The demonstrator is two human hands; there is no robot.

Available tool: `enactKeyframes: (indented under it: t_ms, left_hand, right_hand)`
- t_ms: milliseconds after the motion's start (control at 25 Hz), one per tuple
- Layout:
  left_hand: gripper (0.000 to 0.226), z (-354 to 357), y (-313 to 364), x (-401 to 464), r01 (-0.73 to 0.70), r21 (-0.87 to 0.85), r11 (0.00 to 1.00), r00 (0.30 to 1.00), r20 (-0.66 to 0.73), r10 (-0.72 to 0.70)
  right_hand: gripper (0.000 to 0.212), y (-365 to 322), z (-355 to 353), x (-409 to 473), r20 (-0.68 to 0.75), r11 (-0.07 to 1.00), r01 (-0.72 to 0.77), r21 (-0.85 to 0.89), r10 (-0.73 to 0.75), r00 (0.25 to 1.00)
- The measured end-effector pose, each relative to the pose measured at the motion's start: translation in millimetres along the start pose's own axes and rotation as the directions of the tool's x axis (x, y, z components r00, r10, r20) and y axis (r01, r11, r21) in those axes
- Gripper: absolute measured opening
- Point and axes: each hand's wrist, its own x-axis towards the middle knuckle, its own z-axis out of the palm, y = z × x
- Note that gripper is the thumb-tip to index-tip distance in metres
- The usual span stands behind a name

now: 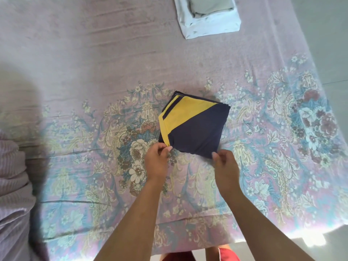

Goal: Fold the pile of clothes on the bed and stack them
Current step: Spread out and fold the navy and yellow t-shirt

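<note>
Folded navy-and-yellow garment [194, 125] lies flat on the bed [94, 72], turned cornerwise, on the floral sheet. Left hand [157, 161] pinches the garment's near-left corner at the yellow band; right hand [225, 166] pinches its nearest navy corner. Both hands are clamped on the cloth. Beyond the garment, at the far side of the bed, sits a stack: a folded grey item [211, 4] on a folded white item [212, 25]. Left of the garment, at the bed's edge, lies striped pinkish fabric [13, 176].
</note>
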Motion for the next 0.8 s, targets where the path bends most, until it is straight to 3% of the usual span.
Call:
enactKeyframes:
  t_ms: [80, 160, 280, 440, 560, 600, 680, 800]
  left_hand:
    - [0.019, -0.8, 1.6, -1.1, 0.01, -0.048, 0.999, 0.999, 0.031, -0.009]
    - [0.023, -10.1, 2.9, 5.2, 0.017, -0.099, 0.995, 1.0, 0.004, -0.017]
    - [0.027, -27.8, -2.0, 18.1, -0.025, -0.087, 0.996, 0.994, -0.104, 0.015]
    - [0.024, -18.3, -14.1, 1.2, 0.068, -0.16, 0.985, 0.992, -0.096, -0.084]
    - [0.021, -18.8, -12.4, 3.5, 0.072, -0.101, 0.992, 0.997, 0.024, -0.07]
    - [0.021, -20.4, -6.0, 6.6, 0.033, -0.062, 0.998, 0.999, 0.041, -0.031]
    - [0.018, -20.4, 17.7, 12.8, -0.135, 0.026, 0.991, 0.99, -0.031, 0.135]
    - [0.015, -6.7, 59.9, 33.6, -0.44, 0.223, 0.87, 0.861, -0.169, 0.479]
  right_hand:
    - [0.009, -2.7, 9.3, -2.2, 0.086, 0.949, -0.157, 0.275, 0.138, 0.987]
    - [0.004, -6.0, 12.2, 2.5, 0.0, 0.887, -0.217, 0.407, 0.237, 0.971]
    - [0.012, -3.4, 3.8, 14.3, -0.145, 0.932, -0.147, 0.331, 0.204, 0.968]
    - [0.016, 3.7, -7.5, 13.8, -0.099, 0.947, -0.213, 0.24, 0.243, 0.965]
    - [0.017, 3.0, -21.5, 21.0, -0.032, 0.988, -0.156, 0.01, 0.157, 0.987]
    - [0.022, -1.1, -25.0, 25.5, -0.015, 0.993, -0.09, -0.073, 0.089, 0.996]
    - [0.028, -17.9, -27.2, 37.2, -0.07, 0.996, 0.036, -0.082, -0.042, 0.997]
    - [0.028, -53.8, -23.4, 60.5, -0.155, 0.992, 0.114, 0.06, -0.104, 0.983]
